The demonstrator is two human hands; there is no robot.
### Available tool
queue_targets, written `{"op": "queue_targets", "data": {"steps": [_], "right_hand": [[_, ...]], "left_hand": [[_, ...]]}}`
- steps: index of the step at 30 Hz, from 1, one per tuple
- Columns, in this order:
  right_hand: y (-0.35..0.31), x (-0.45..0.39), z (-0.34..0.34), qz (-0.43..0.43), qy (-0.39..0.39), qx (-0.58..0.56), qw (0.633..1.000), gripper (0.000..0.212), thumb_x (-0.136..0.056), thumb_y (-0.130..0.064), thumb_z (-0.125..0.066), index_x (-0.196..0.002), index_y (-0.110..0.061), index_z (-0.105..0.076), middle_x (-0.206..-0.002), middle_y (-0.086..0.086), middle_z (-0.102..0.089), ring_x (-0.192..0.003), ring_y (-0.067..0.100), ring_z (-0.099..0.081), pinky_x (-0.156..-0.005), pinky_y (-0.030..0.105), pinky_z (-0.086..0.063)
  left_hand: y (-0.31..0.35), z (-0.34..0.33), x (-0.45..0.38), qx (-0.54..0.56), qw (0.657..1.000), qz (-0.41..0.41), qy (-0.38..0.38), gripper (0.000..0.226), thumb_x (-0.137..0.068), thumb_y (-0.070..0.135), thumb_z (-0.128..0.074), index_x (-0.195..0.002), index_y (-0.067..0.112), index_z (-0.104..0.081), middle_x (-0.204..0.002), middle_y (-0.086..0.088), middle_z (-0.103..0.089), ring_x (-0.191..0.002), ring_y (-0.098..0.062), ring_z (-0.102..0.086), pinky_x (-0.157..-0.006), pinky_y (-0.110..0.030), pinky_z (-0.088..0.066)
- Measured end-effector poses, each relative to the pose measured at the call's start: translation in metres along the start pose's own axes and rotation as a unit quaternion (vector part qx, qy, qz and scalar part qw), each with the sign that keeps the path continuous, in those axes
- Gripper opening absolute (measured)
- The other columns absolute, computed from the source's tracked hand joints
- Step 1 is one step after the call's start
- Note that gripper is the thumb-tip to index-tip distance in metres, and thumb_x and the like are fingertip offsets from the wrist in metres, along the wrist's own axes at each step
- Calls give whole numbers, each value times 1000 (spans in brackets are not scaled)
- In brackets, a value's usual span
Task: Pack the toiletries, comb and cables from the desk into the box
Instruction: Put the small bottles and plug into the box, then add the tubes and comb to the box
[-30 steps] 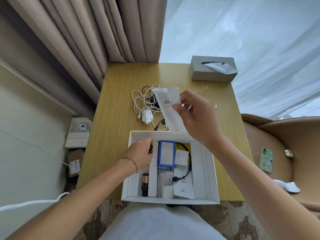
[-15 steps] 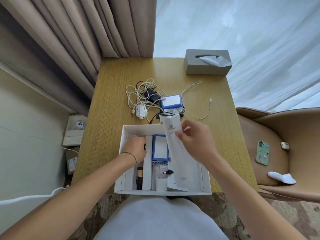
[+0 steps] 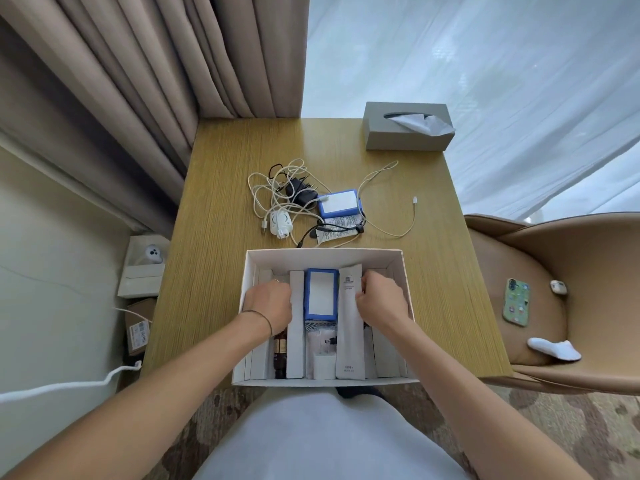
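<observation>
Head camera, looking down: a white box (image 3: 398,261) sits at the 6 o'clock edge of a wooden worktop (image 3: 221,209), both hands inside it. Left hand (image 3: 268,303), fingers curled under, rests in the compartment at the box's 9 o'clock side, above a dark bottle (image 3: 280,355); what it holds, if anything, cannot be told. Right hand (image 3: 381,301) curls its fingers against the edge of a long white sachet (image 3: 349,323) lying lengthwise in the box, just beside a blue-edged packet (image 3: 321,294). A white charger plug (image 3: 323,365) sits toward the box's 6 o'clock wall. At 12 o'clock from the box, on the worktop, lie tangled cables (image 3: 287,192), a second blue packet (image 3: 339,203) and a small tube (image 3: 337,229). A grey tissue box (image 3: 391,136) stands at the far 1 o'clock corner.
</observation>
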State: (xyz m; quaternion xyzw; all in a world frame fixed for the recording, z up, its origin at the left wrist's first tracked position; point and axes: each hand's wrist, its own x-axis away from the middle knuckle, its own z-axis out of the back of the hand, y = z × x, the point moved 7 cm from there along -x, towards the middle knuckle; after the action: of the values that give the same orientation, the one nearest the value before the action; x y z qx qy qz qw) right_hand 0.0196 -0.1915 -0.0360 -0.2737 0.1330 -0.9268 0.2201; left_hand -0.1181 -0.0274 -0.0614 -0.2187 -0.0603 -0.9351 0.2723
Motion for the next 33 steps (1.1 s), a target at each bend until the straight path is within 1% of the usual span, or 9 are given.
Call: {"op": "queue_targets", "data": {"steps": [4, 8, 11, 14, 16, 19, 22, 29, 33], "right_hand": [[0, 3, -5, 15, -15, 58, 998, 19, -87, -7, -48, -101, -16, -58, -90, 6, -66, -74, 29, -55, -61, 32, -43], [-12, 7, 7, 47, 32, 128, 990, 10, -84, -9, -49, -80, -15, -56, -79, 4, -65, -66, 27, -57, -55, 31, -41], [-30, 12, 26, 97, 90, 82, 988, 16, -87, -19, -49, -78, -18, -63, -75, -1, -67, -66, 25, -61, -58, 32, -51], [-51, 10, 51, 130, 135, 20, 982, 15, -87, -24, -53, -79, -23, -65, -67, -8, -63, -63, 18, -59, -52, 28, -42], [-65, 3, 66, 142, 140, -4, 980, 12, -88, -27, -55, -82, -28, -65, -64, -11, -58, -61, 13, -56, -51, 26, -38], [-81, -12, 83, 144, 130, -23, 981, 12, -91, -28, -58, -92, -28, -70, -75, -8, -68, -64, 12, -61, -51, 25, -45], [-91, -32, 92, 138, 115, -31, 983, 16, -92, -28, -56, -99, -25, -71, -86, -3, -73, -72, 15, -63, -52, 24, -42], [-100, -82, 91, 124, 77, -44, 988, 21, -92, -21, -53, -99, -22, -73, -96, -2, -74, -76, 15, -61, -54, 23, -39], [-92, -104, 81, 105, 60, -29, 992, 22, -92, -20, -52, -98, -22, -73, -91, -1, -73, -75, 17, -62, -55, 26, -43]], "left_hand": [[3, 8, 10, -19, 999, -18, 22, 19, -94, 18, -49, -104, 15, -65, -103, -6, -65, -90, -26, -66, -63, -31, -40], [12, 29, 24, 26, 993, -67, 93, 19, -93, 16, -48, -103, 18, -64, -102, -3, -67, -86, -24, -66, -66, -33, -51], [24, 62, 39, 108, 966, -134, 194, 18, -93, 19, -52, -101, 22, -69, -93, 5, -68, -77, -16, -64, -64, -33, -56], [28, 96, 47, 177, 927, -167, 285, 12, -89, 17, -59, -92, 23, -70, -84, 8, -66, -71, -13, -60, -59, -30, -52], [24, 112, 41, 207, 915, -155, 309, 11, -88, 15, -62, -91, 23, -69, -84, 8, -64, -74, -10, -58, -59, -27, -51], [10, 127, 21, 230, 920, -105, 300, 11, -90, 18, -59, -93, 26, -67, -86, 11, -60, -77, -8, -57, -57, -25, -51], [-9, 131, -9, 250, 932, -49, 258, 14, -92, 19, -56, -100, 27, -66, -91, 10, -61, -78, -8, -56, -57, -22, -47], [-48, 110, -78, 234, 961, 55, 136, 24, -89, 16, -52, -107, 27, -63, -103, 3, -63, -82, -17, -59, -69, -32, -55], [-50, 90, -115, 201, 973, 57, 99, 32, -88, 12, -55, -116, 27, -59, -112, 1, -60, -86, -18, -59, -71, -33, -55]]}}
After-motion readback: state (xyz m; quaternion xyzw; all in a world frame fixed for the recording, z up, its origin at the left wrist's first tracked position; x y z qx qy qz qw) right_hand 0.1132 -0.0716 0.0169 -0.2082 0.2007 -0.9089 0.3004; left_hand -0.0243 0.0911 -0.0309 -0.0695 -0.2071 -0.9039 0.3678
